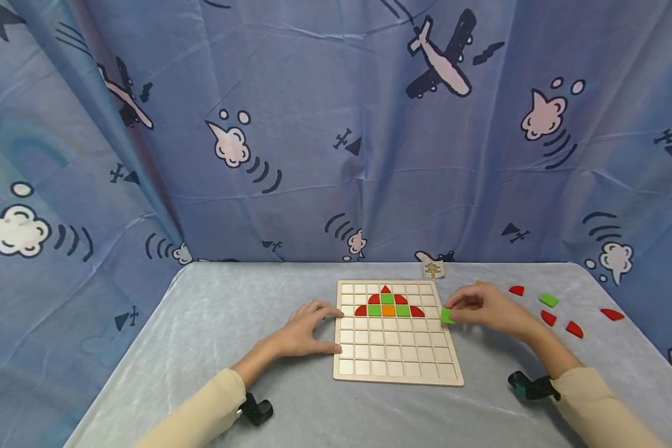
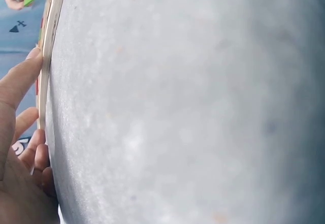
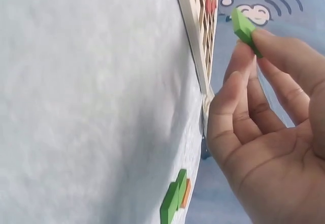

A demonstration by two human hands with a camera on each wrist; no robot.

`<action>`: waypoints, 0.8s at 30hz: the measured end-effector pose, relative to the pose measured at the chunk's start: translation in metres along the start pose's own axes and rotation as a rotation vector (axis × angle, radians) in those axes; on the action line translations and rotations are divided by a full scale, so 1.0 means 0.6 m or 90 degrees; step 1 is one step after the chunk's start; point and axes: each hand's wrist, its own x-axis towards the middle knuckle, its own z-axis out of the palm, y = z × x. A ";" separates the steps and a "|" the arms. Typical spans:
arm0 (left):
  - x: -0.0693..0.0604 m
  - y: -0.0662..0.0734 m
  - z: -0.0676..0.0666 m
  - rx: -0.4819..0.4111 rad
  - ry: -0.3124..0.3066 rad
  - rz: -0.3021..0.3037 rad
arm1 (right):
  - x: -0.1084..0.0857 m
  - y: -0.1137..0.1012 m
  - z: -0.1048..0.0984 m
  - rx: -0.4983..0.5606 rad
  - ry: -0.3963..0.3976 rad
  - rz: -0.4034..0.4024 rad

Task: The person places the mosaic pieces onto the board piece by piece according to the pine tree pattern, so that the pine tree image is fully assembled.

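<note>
A wooden grid board [image 1: 394, 354] lies flat on the table. In its upper rows sit a red triangle [image 1: 386, 289], several green squares, red quarter-round pieces and one orange square [image 1: 389, 310]. My left hand [image 1: 299, 335] rests at the board's left edge, thumb and fingers spread and touching the rim. At the right edge, my right hand [image 1: 488, 306] pinches a green square tile [image 1: 447, 316] between thumb and fingertips. The right wrist view shows that tile [image 3: 245, 31] tilted and held clear of the board.
Loose red quarter-round pieces [image 1: 575, 329] and a green tile [image 1: 549, 300] lie right of the board. An orange piece [image 1: 480, 283] is mostly hidden behind the right hand. A small patterned square [image 1: 434, 269] lies near the table's back edge, before a blue curtain [image 1: 313, 124].
</note>
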 end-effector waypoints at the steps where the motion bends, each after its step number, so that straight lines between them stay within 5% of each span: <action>1: 0.000 0.001 -0.001 0.000 -0.001 -0.001 | 0.001 -0.001 0.002 0.007 -0.003 -0.008; 24: -0.002 0.003 0.001 -0.002 -0.001 -0.004 | 0.039 -0.046 0.064 0.027 0.004 -0.001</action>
